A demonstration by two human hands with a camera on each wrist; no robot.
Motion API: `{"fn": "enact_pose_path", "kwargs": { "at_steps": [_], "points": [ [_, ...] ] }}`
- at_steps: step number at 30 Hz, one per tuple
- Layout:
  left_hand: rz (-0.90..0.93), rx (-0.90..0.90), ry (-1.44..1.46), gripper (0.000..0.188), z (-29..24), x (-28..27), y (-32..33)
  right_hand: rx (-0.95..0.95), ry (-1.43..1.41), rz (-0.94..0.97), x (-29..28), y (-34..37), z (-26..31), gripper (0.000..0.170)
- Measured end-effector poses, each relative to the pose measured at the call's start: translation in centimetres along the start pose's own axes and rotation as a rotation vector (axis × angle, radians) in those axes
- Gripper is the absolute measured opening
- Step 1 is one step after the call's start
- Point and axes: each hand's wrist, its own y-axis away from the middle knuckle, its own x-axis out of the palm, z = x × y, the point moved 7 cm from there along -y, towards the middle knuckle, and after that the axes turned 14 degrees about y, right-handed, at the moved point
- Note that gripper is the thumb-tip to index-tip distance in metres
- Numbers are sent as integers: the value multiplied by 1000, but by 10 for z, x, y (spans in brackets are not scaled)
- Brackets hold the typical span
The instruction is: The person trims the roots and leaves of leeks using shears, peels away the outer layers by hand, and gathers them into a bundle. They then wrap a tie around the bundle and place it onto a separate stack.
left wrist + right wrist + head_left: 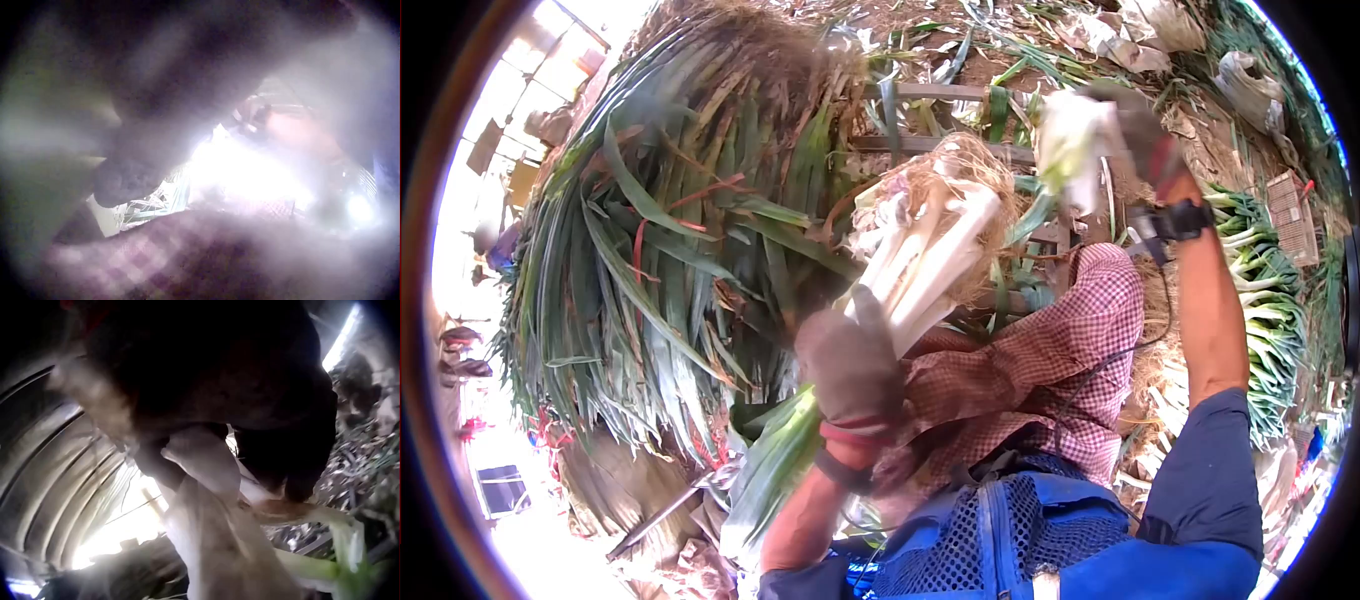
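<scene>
My gloved left hand (pixel 855 365) grips a bunch of leeks (pixel 935 255) around the stalks. Their white shafts and brown roots point up and away, and the green leaves (pixel 775 460) trail below the wrist. In the left wrist view the dark glove (pixel 169 94) fills the top, hazy and partly washed out. Off to the right, my gloved right hand (pixel 1135 135) holds pale leek leaves (pixel 1075 145), blurred in the head view. From the right wrist, its dark fingers curl around broad white leek layers (pixel 219 544), with greenish pieces beside them.
A tall heap of leeks (pixel 690 230) stands at the left, roots upward. More leeks (pixel 1260 310) lie in rows at the right. Wooden slats (pixel 940 92) and scattered leaf scraps are ahead. Checked cloth (pixel 1040 335) covers the lap, and a thin cable (pixel 1170 310) hangs from the right wrist.
</scene>
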Motion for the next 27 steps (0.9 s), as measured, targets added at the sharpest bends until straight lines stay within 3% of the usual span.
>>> {"fn": "enact_pose_path", "kwargs": {
  "at_steps": [1, 2, 3, 4, 5, 6, 8, 9, 10, 11, 14, 16, 18, 20, 21, 22, 23, 25, 26, 27],
  "points": [
    [-2, 10, 8, 112, -6, -1, 1, 3, 69, 165, 43, -20, 12, 30],
    [-4, 20, 17, 109, -11, -2, 1, 150, 443, 234, 80, -32, 23, 32],
    [-6, 30, 25, 105, -17, -3, 2, 92, 839, 328, 125, -33, 56, 31],
    [-9, 74, -1, 100, -23, -6, 3, 182, 737, 344, 158, -24, 68, 38],
    [-13, 118, -30, 95, -27, -7, 4, -29, 937, 368, 189, -32, 41, 50],
    [-10, 109, -27, 95, -27, -3, 5, 94, 1110, 547, 212, -30, 48, 64],
    [-57, 155, -242, 76, -30, 3, 8, 39, 1203, 556, 237, -26, 47, 64],
    [-53, 150, -245, 76, -29, 3, 9, -17, 1235, 543, 246, -24, 46, 62],
    [-73, 154, -212, 68, -30, 2, 9, 58, 1100, 518, 245, -24, 43, 51],
    [-95, 162, -179, 61, -31, -1, 8, 59, 1096, 519, 244, -26, 38, 51],
    [-138, 239, -119, 56, -33, -9, 8, 103, 1190, 524, 232, -38, 15, 33],
    [-112, 247, -134, 57, -31, -6, 2, 121, 1251, 441, 230, -41, 1, 31],
    [-64, 257, -189, 62, -29, 2, -1, 179, 1449, 348, 199, -49, -10, 32],
    [-40, 223, -74, 69, -14, 3, 5, 413, 1396, 28, 89, -48, -49, 24],
    [-47, 210, -16, 76, -5, -3, 6, 619, 1188, -170, 21, -36, -82, 29],
    [-54, 199, 42, 83, 3, -9, 7, 628, 1372, -215, -30, -28, -90, 35],
    [-62, 188, 100, 90, 12, -16, 8, 587, 1450, -204, -64, -16, -89, 35],
    [91, -73, 205, 107, 40, -25, 2, 340, 1371, -115, -95, 5, -118, 28],
    [54, -113, 198, 110, 46, -35, 1, 223, 1325, -63, -109, 17, -132, 25],
    [55, -162, 261, 113, 59, -36, 2, 60, 1222, -110, -97, 29, -125, 24]
  ]
}}
